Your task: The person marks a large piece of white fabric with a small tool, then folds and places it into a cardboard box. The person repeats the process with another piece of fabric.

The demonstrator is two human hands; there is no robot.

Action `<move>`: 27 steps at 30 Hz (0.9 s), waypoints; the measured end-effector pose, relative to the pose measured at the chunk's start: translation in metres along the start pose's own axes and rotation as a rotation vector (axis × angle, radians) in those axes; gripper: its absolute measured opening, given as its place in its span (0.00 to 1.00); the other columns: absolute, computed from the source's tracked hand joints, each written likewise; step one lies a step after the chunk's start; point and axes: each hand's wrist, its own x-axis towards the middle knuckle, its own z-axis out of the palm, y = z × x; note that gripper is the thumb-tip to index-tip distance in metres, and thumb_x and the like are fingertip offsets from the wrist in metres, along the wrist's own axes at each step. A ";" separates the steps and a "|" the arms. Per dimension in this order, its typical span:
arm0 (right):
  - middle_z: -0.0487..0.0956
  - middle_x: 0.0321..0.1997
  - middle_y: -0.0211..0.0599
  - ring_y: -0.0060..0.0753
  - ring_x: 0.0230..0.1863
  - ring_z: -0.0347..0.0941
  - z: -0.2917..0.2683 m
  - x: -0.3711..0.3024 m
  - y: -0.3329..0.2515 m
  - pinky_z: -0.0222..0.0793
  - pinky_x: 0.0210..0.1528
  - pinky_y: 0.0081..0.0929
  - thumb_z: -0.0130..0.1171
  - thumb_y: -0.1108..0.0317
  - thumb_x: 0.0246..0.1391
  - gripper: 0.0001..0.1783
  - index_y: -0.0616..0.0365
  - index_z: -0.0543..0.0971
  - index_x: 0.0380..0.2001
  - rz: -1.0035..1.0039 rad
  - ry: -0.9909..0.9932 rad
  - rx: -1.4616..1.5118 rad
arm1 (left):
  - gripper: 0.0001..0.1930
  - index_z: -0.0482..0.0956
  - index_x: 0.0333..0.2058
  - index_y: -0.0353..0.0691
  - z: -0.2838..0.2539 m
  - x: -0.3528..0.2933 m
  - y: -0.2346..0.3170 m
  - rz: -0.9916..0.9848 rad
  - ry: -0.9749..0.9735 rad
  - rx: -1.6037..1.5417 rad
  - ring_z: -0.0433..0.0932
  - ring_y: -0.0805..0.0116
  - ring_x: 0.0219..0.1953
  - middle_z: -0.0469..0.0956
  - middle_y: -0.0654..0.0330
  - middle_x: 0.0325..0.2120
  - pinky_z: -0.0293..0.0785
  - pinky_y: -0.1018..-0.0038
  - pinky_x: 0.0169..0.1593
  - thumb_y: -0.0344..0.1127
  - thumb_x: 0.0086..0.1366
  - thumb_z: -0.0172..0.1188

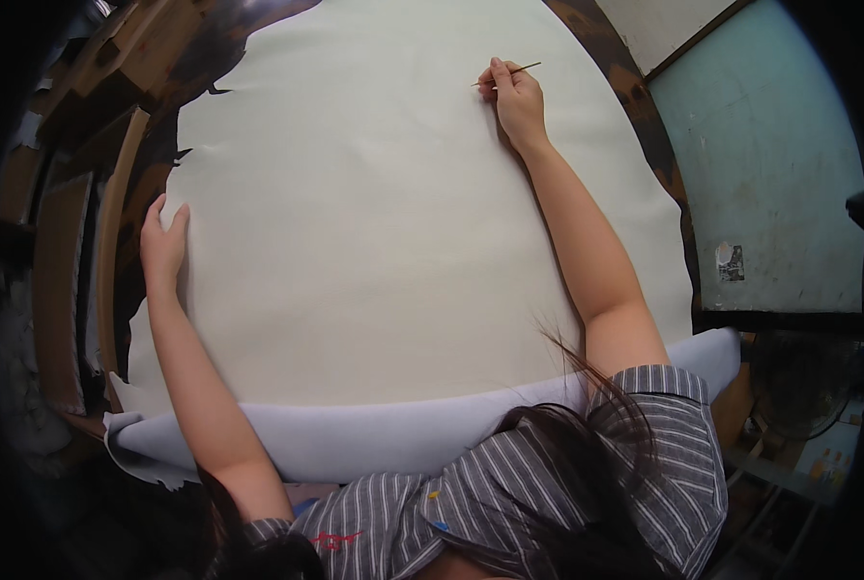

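A large pale, cream-coloured leather hide point(355, 251) with an irregular outline lies spread in front of me, its near edge curling over to show a bluish-white underside point(355, 430). At its left edge, my left hand point(165, 244) rests with thumb and fingers apart, the thumb on the hide side. Out over the far right part, my right hand point(517, 101) pinches a thin golden-brown pen-like stick point(526, 68). Its pointed end reaches toward the hide's surface; whether the tip touches, I cannot tell. Small notches show in the hide's left edge.
Under the hide shows a dark, brown-patched table surface point(635, 97). Cardboard boxes point(113, 63) and flat boards point(65, 290) stand along the left. A pale teal panel point(761, 164) lies at the right, with a round fan-like object point(804, 382) below it.
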 end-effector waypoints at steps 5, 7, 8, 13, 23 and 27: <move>0.78 0.19 0.33 0.24 0.24 0.75 0.012 0.007 -0.006 0.70 0.33 0.24 0.52 0.54 0.66 0.23 0.60 0.80 0.26 -0.112 -0.096 -0.299 | 0.31 0.70 0.61 0.37 0.001 -0.002 0.003 -0.003 0.017 0.061 0.73 0.54 0.60 0.75 0.47 0.57 0.66 0.65 0.62 0.45 0.63 0.63; 0.79 0.19 0.33 0.25 0.24 0.76 0.015 0.004 -0.007 0.70 0.33 0.25 0.51 0.53 0.66 0.23 0.60 0.81 0.26 -0.127 -0.119 -0.357 | 0.31 0.70 0.61 0.37 0.000 0.001 -0.005 0.018 0.010 0.022 0.73 0.54 0.60 0.75 0.46 0.57 0.66 0.65 0.63 0.45 0.62 0.63; 0.79 0.19 0.33 0.26 0.24 0.76 0.014 0.004 -0.007 0.70 0.33 0.26 0.51 0.52 0.67 0.23 0.59 0.81 0.26 -0.135 -0.128 -0.390 | 0.31 0.71 0.61 0.37 0.000 0.001 -0.004 0.031 0.004 0.000 0.73 0.54 0.60 0.75 0.46 0.57 0.66 0.65 0.63 0.45 0.62 0.63; 0.78 0.19 0.31 0.24 0.24 0.73 0.011 0.005 -0.005 0.68 0.32 0.24 0.50 0.51 0.68 0.25 0.60 0.79 0.25 -0.141 -0.068 -0.392 | 0.31 0.71 0.61 0.36 0.002 0.002 -0.005 0.025 0.000 -0.003 0.73 0.53 0.60 0.75 0.46 0.57 0.65 0.64 0.63 0.45 0.62 0.63; 0.77 0.20 0.31 0.22 0.23 0.71 0.010 0.005 -0.007 0.67 0.32 0.23 0.49 0.52 0.69 0.25 0.59 0.78 0.25 -0.114 -0.078 -0.393 | 0.30 0.71 0.61 0.40 0.002 0.001 -0.004 -0.013 0.008 0.004 0.72 0.53 0.61 0.74 0.48 0.58 0.66 0.64 0.63 0.46 0.62 0.62; 0.76 0.19 0.31 0.22 0.24 0.71 0.010 0.006 -0.007 0.67 0.32 0.23 0.49 0.52 0.69 0.25 0.60 0.78 0.25 -0.117 -0.067 -0.480 | 0.31 0.71 0.61 0.41 0.002 0.000 0.000 -0.017 0.007 0.022 0.72 0.53 0.61 0.74 0.48 0.58 0.66 0.64 0.63 0.47 0.62 0.62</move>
